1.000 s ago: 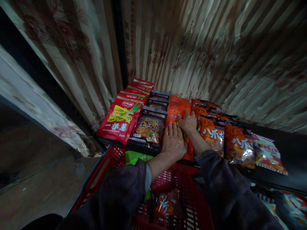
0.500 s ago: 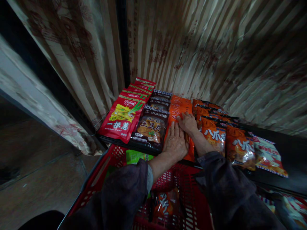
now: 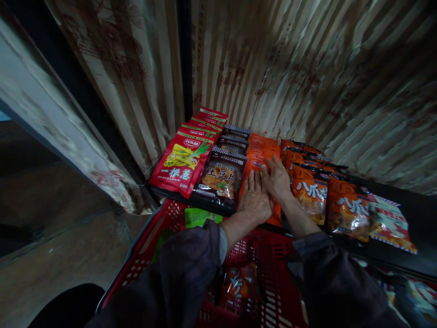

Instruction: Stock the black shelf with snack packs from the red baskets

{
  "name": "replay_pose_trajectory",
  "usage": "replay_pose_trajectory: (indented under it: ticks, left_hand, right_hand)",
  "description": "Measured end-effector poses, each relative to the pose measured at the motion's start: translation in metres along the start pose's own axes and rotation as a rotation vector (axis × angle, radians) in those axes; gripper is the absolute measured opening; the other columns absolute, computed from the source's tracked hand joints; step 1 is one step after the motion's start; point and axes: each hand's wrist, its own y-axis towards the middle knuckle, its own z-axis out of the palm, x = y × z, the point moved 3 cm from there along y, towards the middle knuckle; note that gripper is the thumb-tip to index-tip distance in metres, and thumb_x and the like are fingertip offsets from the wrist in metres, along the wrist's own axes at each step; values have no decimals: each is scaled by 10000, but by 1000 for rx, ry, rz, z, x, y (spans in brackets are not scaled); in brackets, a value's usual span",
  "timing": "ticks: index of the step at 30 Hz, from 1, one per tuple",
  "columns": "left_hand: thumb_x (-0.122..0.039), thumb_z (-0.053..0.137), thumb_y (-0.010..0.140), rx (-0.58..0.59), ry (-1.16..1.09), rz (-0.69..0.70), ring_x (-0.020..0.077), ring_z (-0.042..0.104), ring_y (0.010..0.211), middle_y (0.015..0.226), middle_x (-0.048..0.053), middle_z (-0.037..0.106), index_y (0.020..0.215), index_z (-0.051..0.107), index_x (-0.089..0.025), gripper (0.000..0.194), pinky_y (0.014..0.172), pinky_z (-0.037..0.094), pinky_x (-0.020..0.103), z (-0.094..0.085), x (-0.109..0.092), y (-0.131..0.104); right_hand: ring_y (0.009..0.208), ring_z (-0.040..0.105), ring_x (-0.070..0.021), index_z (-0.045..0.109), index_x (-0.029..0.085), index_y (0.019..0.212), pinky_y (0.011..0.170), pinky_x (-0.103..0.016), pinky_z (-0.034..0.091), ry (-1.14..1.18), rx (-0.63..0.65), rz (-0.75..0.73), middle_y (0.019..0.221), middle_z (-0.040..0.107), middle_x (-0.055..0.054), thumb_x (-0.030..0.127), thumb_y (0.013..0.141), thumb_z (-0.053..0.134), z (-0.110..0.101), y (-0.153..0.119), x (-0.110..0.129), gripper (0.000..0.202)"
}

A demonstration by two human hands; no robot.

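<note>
Both of my hands rest on a row of overlapping orange snack packets (image 3: 257, 152) on the shelf. My left hand (image 3: 254, 200) lies flat on the front packet, fingers stretched out and pointing away from me. My right hand (image 3: 276, 178) sits just beside it, fingers extended over the packet's right side. Much of the front packet is hidden under them. To the left are black potato-chip bags (image 3: 220, 177) and, beyond those, red snack packets (image 3: 180, 161). On the right, close to my right wrist, stand orange-brown snack bags (image 3: 310, 191).
Below the shelf edge is a red plastic basket (image 3: 139, 259) holding a green packet (image 3: 202, 217) and an orange snack bag (image 3: 239, 284). A white-and-red bag (image 3: 391, 221) lies on the black shelf (image 3: 421, 212). A patterned curtain (image 3: 307, 68) and a dark post (image 3: 184, 59) stand behind.
The view has shifted slightly, so the shelf goods appear a little further right. My right hand's fingers are more outstretched than before. Both hands stay on the orange packets.
</note>
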Motion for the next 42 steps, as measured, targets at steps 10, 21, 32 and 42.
replay_pose_trajectory:
  ticks: [10, 21, 32, 42]
  left_hand:
    - [-288, 376, 938, -10, -19, -38, 377, 130, 1492, 1582, 261, 237, 1457, 330, 60, 627, 1213, 183, 480, 0, 0, 1]
    - [-214, 454, 902, -66, -99, -61, 350, 144, 1499, 1565, 265, 285, 1419, 401, 46, 582, 1228, 147, 486, -15, -8, 9]
    - [-156, 460, 890, 60, -668, -294, 230, 534, 1291, 1372, 192, 572, 1365, 456, -54, 486, 1076, 398, 297, -18, -69, 34]
    - [-267, 535, 847, 130, -849, -451, 290, 574, 1243, 1360, 202, 584, 1380, 442, -75, 574, 1020, 453, 339, -20, -76, 55]
  right_hand:
    - [1413, 395, -286, 590, 105, 1281, 1153, -511, 334, 118, -195, -77, 1489, 457, -194, 441, 964, 358, -59, -86, -14, 517]
    - [1379, 414, -331, 563, 136, 1297, 1127, -570, 333, 173, -324, 169, 1451, 472, -203, 454, 914, 428, -82, -134, -74, 515]
    - [1307, 483, -339, 534, 73, 1316, 1089, -552, 384, 198, -275, 142, 1359, 552, -242, 442, 881, 436, -80, -112, -85, 579]
    - [1357, 467, -338, 337, 127, 1488, 1109, -542, 368, 293, -120, 308, 1479, 470, -201, 532, 899, 414, -78, -87, -82, 719]
